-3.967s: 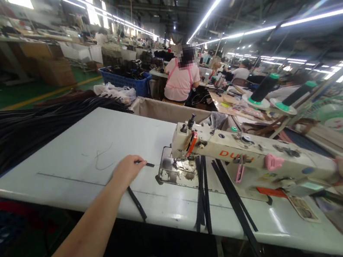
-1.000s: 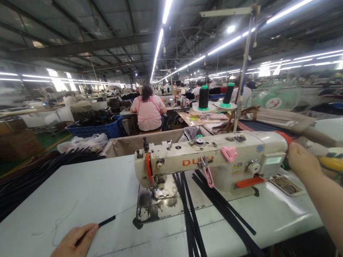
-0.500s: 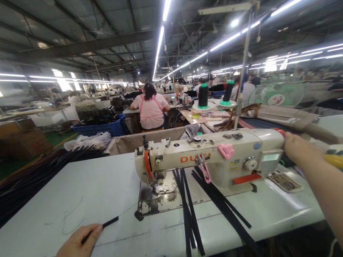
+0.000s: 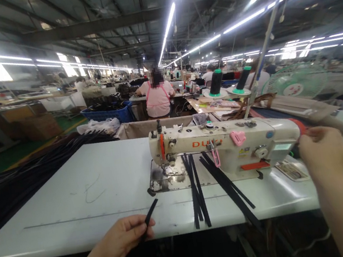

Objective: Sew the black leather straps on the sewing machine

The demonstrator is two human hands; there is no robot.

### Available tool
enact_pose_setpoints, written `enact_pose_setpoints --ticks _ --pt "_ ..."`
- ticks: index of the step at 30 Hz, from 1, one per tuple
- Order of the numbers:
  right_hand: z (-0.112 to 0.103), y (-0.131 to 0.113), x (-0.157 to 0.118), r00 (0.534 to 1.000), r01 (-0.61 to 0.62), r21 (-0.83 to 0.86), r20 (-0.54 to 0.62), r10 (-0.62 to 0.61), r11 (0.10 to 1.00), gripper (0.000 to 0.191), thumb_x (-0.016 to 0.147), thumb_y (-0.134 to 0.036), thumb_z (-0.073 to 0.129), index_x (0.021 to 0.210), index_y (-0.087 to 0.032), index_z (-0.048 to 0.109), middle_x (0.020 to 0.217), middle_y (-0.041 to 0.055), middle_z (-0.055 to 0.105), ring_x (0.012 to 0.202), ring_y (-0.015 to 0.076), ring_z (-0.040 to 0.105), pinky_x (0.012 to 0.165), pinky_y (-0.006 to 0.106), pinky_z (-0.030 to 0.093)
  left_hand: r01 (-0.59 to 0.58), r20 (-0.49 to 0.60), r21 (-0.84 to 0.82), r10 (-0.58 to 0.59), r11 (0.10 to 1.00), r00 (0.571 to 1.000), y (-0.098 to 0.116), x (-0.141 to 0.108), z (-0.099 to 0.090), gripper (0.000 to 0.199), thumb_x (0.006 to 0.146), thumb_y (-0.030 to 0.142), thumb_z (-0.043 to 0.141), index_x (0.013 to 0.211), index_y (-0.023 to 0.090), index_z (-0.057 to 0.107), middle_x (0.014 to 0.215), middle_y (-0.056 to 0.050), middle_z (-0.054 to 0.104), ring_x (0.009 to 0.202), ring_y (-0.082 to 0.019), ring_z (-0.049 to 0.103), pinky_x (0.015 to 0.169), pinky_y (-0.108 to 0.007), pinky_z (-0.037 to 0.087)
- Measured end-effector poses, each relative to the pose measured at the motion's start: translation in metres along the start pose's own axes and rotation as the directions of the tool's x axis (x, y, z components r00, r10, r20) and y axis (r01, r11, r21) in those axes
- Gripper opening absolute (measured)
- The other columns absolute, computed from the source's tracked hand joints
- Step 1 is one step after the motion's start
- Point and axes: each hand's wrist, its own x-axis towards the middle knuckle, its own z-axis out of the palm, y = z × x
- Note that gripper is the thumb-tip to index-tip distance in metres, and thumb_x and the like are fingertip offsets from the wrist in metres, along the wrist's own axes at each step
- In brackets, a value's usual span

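Observation:
My left hand (image 4: 131, 231) pinches a short black strap (image 4: 151, 210) between thumb and fingers, just above the table's front edge. The strap's free end points up and away, toward the sewing machine (image 4: 226, 141). My right hand (image 4: 323, 149) is at the machine's right end, fingers curled at the red handwheel (image 4: 298, 126); its fingertips are partly hidden. Under the machine arm lie several narrow black strips (image 4: 197, 194), and more black strips (image 4: 229, 189) fan out to their right. Pink-handled thread snips (image 4: 216, 156) hang on the machine's front.
Long black strips (image 4: 49, 166) are heaped along the table's left side. Loose thread (image 4: 95, 191) lies on the white tabletop (image 4: 68, 181). Behind the machine stand black thread cones (image 4: 215, 82) and a green fan (image 4: 295, 83). A person in pink (image 4: 157, 98) sits ahead, beside a blue basket (image 4: 110, 113).
My left hand has moved right and nearer the table edge, and the strap in it now tilts upward. My right hand has shifted around the handwheel, showing more red. The view has also shifted.

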Motion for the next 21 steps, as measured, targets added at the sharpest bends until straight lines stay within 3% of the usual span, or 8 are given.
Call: enact_pose_setpoints --ticks 3,5,7,10,13,15,17,21 --pt "-0.002 -0.026 -0.101 0.994 0.107 0.319 -0.052 -0.096 0.942 0.03 0.093 -0.033 0.057 0.115 -0.015 0.066 0.109 0.0157 0.073 0.098 0.0289 0.069 0.092 0.039 0.052 0.009 0.136 -0.14 0.011 0.99 0.991 0.003 0.004 0.021 0.048 0.073 0.044 0.092 0.109 0.014 0.08 0.099 -0.012 0.08 0.097 -0.023 0.073 0.097 -0.033 0.054" --pt "-0.004 -0.048 -0.173 0.947 0.167 0.656 0.101 -0.304 0.736 0.023 0.092 -0.043 0.062 0.096 -0.021 0.069 0.094 0.0098 0.074 0.092 0.0279 0.069 0.088 0.038 0.054 0.017 0.186 -0.222 0.025 0.975 0.982 0.007 0.007 0.034 0.042 0.074 0.038 0.093 0.106 0.014 0.08 0.095 -0.01 0.078 0.091 -0.022 0.074 0.092 -0.035 0.057" --pt "-0.004 -0.072 -0.236 0.842 0.063 0.804 0.275 -0.465 0.591 0.023 0.094 -0.044 0.062 0.092 -0.023 0.071 0.092 0.0076 0.075 0.088 0.0255 0.069 0.082 0.035 0.055 0.021 0.191 -0.282 0.035 0.959 0.981 0.011 0.012 0.045 0.037 0.078 0.038 0.091 0.103 0.014 0.079 0.093 -0.01 0.077 0.088 -0.022 0.074 0.085 -0.036 0.06" --pt "0.001 -0.104 -0.298 0.648 -0.194 0.83 0.509 -0.567 0.523 0.025 0.097 -0.045 0.063 0.1 -0.023 0.074 0.096 0.0075 0.077 0.091 0.0248 0.072 0.085 0.035 0.056 -0.003 0.141 -0.338 0.054 0.941 0.988 0.017 0.023 0.056 0.035 0.078 0.041 0.091 0.094 0.012 0.079 0.088 -0.01 0.076 0.085 -0.021 0.073 0.077 -0.032 0.061" --pt "0.01 -0.122 -0.322 0.48 -0.403 0.791 0.611 -0.629 0.46 0.038 0.096 -0.049 0.065 0.121 -0.022 0.071 0.101 0.0083 0.079 0.09 0.024 0.073 0.077 0.034 0.058 -0.033 0.103 -0.359 0.075 0.933 0.992 0.022 0.031 0.061 0.042 0.071 0.042 0.096 0.093 0.01 0.08 0.085 -0.011 0.076 0.076 -0.018 0.072 0.074 -0.029 0.06" --pt "0.014 -0.125 -0.324 0.403 -0.474 0.736 0.669 -0.624 0.483 0.041 0.093 -0.055 0.065 0.113 -0.02 0.073 0.088 0.0067 0.078 0.078 0.0222 0.07 0.06 0.029 0.053 -0.038 0.079 -0.348 0.069 0.937 0.994 0.027 0.034 0.061 0.047 0.065 0.044 0.099 0.093 0.01 0.082 0.083 -0.01 0.076 0.071 -0.016 0.071 0.068 -0.026 0.059" --pt "0.016 -0.122 -0.32 0.373 -0.473 0.7 0.71 -0.597 0.536 0.04 0.089 -0.059 0.068 0.087 -0.019 0.074 0.074 0.0041 0.074 0.068 0.0183 0.065 0.059 0.027 0.049 -0.098 0.024 -0.347 0.113 0.933 0.993 0.035 0.035 0.058 0.045 0.058 0.039 0.102 0.087 0.01 0.082 0.089 -0.009 0.077 0.077 -0.016 0.071 0.073 -0.025 0.06" --pt "0.015 -0.106 -0.309 0.312 -0.507 0.624 0.776 -0.549 0.594 0.036 0.086 -0.056 0.074 0.091 -0.02 0.076 0.076 0.0024 0.075 0.071 0.0169 0.062 0.062 0.026 0.045 -0.245 -0.137 -0.386 0.207 0.889 0.969 0.05 0.044 0.043 0.03 0.066 0.027 0.098 0.084 0.01 0.08 0.098 -0.008 0.077 0.08 -0.013 0.069 0.072 -0.023 0.06"
